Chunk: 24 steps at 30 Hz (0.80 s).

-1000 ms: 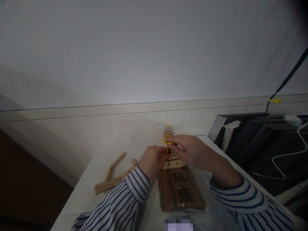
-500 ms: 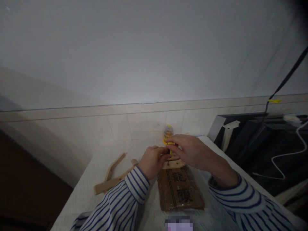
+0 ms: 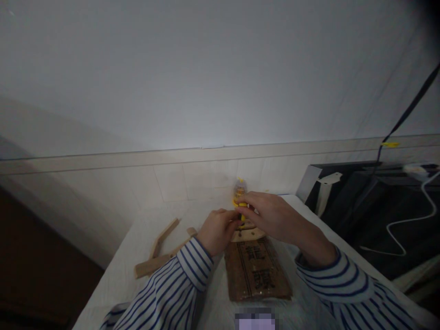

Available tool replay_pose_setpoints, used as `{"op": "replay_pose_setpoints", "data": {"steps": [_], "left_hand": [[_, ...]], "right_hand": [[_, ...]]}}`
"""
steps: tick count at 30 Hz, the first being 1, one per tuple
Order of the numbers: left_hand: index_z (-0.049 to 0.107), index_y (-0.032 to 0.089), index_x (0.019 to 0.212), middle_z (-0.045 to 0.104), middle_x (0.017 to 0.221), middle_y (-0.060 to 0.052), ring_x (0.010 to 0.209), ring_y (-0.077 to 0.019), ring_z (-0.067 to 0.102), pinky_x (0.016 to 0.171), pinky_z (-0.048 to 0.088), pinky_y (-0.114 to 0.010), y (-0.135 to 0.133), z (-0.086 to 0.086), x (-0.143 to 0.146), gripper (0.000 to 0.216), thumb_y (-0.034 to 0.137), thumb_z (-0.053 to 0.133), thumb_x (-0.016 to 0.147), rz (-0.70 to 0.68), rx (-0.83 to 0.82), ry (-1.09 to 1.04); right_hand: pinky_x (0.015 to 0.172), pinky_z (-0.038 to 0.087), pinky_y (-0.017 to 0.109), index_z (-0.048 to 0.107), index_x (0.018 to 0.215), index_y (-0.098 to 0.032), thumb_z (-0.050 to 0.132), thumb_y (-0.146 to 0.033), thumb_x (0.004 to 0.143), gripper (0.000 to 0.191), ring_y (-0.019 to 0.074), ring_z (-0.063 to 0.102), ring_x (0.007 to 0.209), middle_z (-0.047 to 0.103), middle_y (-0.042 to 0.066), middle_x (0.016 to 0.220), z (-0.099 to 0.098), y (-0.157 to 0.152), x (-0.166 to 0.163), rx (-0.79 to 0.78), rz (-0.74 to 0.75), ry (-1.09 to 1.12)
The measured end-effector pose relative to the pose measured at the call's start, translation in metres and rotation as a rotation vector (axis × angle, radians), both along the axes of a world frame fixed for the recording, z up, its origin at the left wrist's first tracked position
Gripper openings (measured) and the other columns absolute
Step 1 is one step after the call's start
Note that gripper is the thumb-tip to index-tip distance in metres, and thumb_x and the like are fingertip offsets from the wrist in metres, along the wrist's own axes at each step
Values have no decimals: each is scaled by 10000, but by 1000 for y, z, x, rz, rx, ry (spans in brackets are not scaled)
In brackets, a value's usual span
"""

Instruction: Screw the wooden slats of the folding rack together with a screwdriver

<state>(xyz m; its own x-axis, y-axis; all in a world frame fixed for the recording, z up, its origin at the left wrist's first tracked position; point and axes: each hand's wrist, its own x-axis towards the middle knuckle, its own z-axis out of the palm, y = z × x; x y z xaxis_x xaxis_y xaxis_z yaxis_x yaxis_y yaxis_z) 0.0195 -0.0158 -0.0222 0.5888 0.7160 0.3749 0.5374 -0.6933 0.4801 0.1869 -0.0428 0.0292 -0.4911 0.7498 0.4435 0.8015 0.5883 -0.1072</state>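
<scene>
My right hand (image 3: 275, 215) pinches the top of a small yellow-handled tool (image 3: 243, 216), held upright. Close beside it, my left hand (image 3: 217, 230) is closed, with thumb and finger pinched at the tool's lower part; what lies between those fingers is mostly hidden. Beneath both hands is a light wooden piece with several holes (image 3: 250, 235), at the far end of a flat brown package (image 3: 257, 270) printed with dark characters. Just behind my fingers stands a small clear container with yellow parts (image 3: 240, 187).
Left of my hands, an angled wooden strip (image 3: 164, 236) and a longer wooden piece (image 3: 151, 266) lie on the white table (image 3: 117, 284). A pale wall (image 3: 206, 178) rises behind. Dark panels (image 3: 371, 215) and a white cable (image 3: 412, 224) are at the right.
Both hands stay in nearly the same place on the yellow tool. My right wrist and sleeve have shifted slightly to the left.
</scene>
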Motion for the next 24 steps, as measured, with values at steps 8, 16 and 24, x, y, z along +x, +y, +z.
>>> {"op": "replay_pose_setpoints", "data": {"steps": [8,16,24], "left_hand": [[648,181,877,659,746,-18,695,-169,598,627,440,-257,-1,3,0,164,312,603,789,80,3,-6],[653,174,819,687,765,-22,713,-171,621,638,454,-261,-1,4,1,164,329,608,788,126,-42,-49],[663,177,847,694,808,-29,733,-172,622,657,453,-264,-1,1,0,157,312,601,797,111,-32,-61]], "right_hand": [[698,435,311,605,983,-158,415,-328,907,266,195,593,818,652,78,917,0,1,-2,-19,-15,2],[731,451,332,595,1029,-152,415,-334,904,285,207,602,862,661,85,950,1,-1,-3,-38,-10,29],[856,443,364,557,1155,-136,430,-284,886,333,221,574,1021,631,107,1120,0,-2,0,-22,27,70]]}}
